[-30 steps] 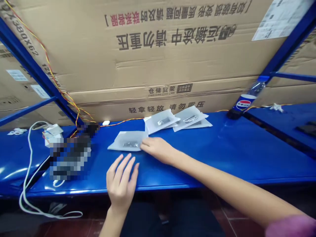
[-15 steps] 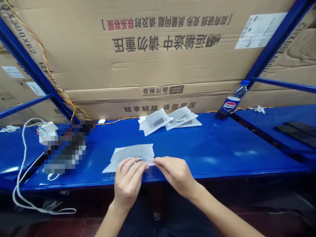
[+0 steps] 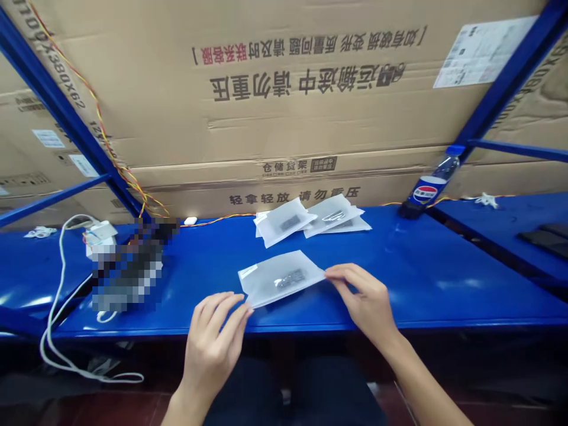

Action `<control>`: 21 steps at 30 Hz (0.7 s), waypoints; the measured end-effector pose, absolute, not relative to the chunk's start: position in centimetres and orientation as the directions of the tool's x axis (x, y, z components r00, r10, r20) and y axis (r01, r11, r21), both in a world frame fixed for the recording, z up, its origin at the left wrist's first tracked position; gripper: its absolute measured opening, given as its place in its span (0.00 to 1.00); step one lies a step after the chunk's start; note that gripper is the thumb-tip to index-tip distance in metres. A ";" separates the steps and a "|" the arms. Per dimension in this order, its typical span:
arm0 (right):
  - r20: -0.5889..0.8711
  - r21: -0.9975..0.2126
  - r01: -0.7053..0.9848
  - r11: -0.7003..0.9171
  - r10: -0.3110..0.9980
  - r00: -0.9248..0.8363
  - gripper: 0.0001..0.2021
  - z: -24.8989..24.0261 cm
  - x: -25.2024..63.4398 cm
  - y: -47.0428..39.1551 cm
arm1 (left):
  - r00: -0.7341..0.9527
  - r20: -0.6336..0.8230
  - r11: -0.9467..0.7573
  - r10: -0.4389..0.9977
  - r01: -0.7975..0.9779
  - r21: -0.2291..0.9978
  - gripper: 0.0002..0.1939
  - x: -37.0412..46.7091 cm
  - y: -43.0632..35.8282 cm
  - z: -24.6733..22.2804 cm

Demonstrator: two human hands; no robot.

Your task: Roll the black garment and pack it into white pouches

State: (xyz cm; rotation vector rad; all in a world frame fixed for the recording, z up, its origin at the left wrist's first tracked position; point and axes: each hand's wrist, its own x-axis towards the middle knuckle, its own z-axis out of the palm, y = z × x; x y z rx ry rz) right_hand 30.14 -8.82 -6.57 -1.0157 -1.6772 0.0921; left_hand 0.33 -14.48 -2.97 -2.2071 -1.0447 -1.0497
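A frosted white pouch (image 3: 261, 285) with a dark item showing through it lies near the front edge of the blue shelf, slightly tilted. The fingers of my right hand (image 3: 366, 299) pinch its right corner. At its lower left corner, my left hand (image 3: 217, 337) has its thumb and fingertips on the pouch, fingers bent. Behind it, several similar pouches lie in two overlapping groups, a left one (image 3: 277, 225) and a right one (image 3: 322, 222), against the cardboard.
A cola bottle (image 3: 428, 186) leans at the back right by the blue frame. White cables (image 3: 51, 331) and a white plug block (image 3: 100, 236) are at the left, beside a pixelated dark object (image 3: 133, 269). A large cardboard box (image 3: 284, 133) stands behind the shelf (image 3: 399, 284).
The front pouch has moved right and turned, and its dark item is now uncovered. My hands have moved apart, the right one to the right. The camera view has shifted slightly.
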 end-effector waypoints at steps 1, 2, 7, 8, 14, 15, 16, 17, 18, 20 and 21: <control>0.748 -0.546 0.573 0.612 0.664 0.003 0.07 -6.7 30.4 -8.9 | 0.413 0.800 -0.594 0.435 0.799 -0.090 0.09 0.3 -14.5 -2.9; 0.733 -0.557 0.579 0.595 0.680 0.007 0.06 -6.8 30.5 -9.0 | 0.405 0.800 -0.595 0.443 0.800 -0.075 0.08 0.2 -14.5 -2.9; 0.649 -0.591 0.652 0.476 0.760 0.034 0.16 -6.9 29.1 -11.1 | 0.416 0.744 -0.627 0.523 0.779 0.004 0.09 1.7 -13.9 -2.8; 0.655 -0.593 0.663 0.457 0.753 0.067 0.15 -6.9 28.6 -11.7 | 0.451 0.715 -0.642 0.535 0.767 -0.003 0.08 2.2 -13.5 -2.8; 0.607 -0.706 0.563 0.429 0.776 0.171 0.08 -6.7 26.2 -14.7 | 0.583 0.539 -0.693 0.608 0.721 0.001 0.15 4.1 -11.3 -2.5; 0.577 -0.733 0.537 0.417 0.799 0.168 0.09 -6.7 26.0 -14.8 | 0.580 0.520 -0.694 0.627 0.719 0.037 0.15 4.3 -11.1 -2.4; 0.544 -0.760 0.511 0.401 0.824 0.161 0.09 -6.7 25.9 -14.9 | 0.570 0.500 -0.693 0.652 0.715 0.089 0.15 4.5 -11.1 -2.2; 0.505 -0.786 0.487 0.380 0.849 0.152 0.09 -6.6 25.7 -14.9 | 0.558 0.477 -0.690 0.679 0.707 0.156 0.15 4.7 -11.1 -2.0; 0.464 -0.811 0.465 0.354 0.874 0.143 0.10 -6.6 25.6 -14.8 | 0.546 0.449 -0.682 0.707 0.694 0.229 0.14 4.9 -11.2 -1.8; 0.384 -0.855 0.424 0.297 0.913 0.135 0.11 -6.3 25.4 -14.6 | 0.523 0.384 -0.646 0.761 0.667 0.372 0.13 5.2 -11.4 -1.5; 0.351 -0.873 0.406 0.270 0.926 0.141 0.12 -6.2 25.3 -14.5 | 0.510 0.356 -0.622 0.783 0.657 0.427 0.13 5.3 -11.5 -1.4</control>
